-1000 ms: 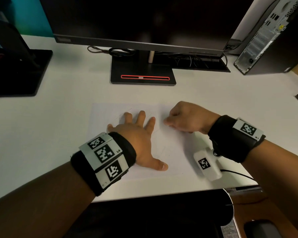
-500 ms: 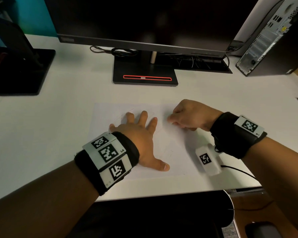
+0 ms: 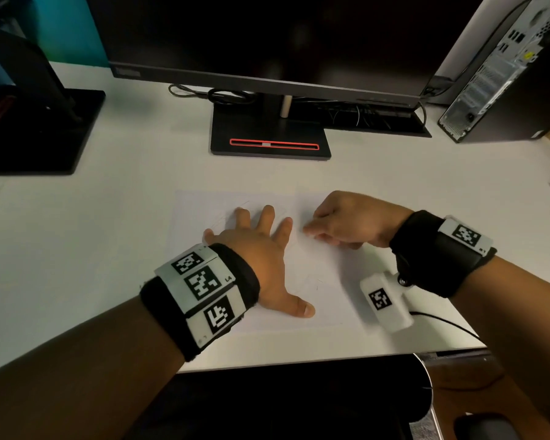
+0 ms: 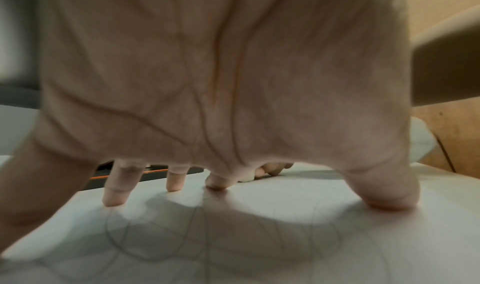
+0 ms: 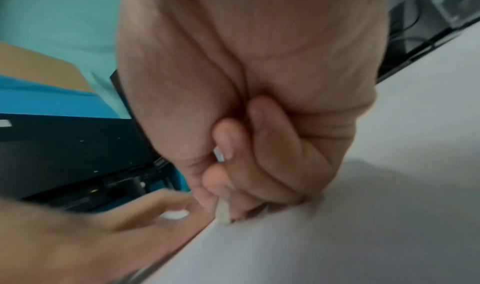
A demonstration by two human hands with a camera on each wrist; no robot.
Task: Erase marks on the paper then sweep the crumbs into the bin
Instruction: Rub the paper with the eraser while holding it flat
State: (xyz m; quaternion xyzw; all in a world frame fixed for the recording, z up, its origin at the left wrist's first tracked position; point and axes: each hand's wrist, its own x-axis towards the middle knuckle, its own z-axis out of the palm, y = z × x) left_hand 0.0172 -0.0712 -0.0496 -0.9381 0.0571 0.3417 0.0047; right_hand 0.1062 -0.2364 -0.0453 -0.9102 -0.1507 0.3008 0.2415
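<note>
A white sheet of paper (image 3: 324, 274) with faint pencil lines lies on the white desk in front of me. My left hand (image 3: 261, 249) lies flat on it with fingers spread, pressing it down; the pencil lines (image 4: 233, 237) show under the palm in the left wrist view. My right hand (image 3: 346, 223) is curled just right of the left fingers and pinches a small white eraser (image 5: 223, 212), whose tip touches the paper. The eraser (image 4: 246, 178) also peeks out beyond the left index finger. No bin is in view.
A monitor on a black stand (image 3: 270, 138) stands behind the paper, with cables beside it. A computer tower (image 3: 502, 74) is at the back right, a second black stand (image 3: 42, 131) at the left. The desk's front edge (image 3: 299, 360) lies close below my wrists.
The right hand has shifted a little back and forth beside the left fingers with the eraser on the paper. The left hand has stayed flat in place.
</note>
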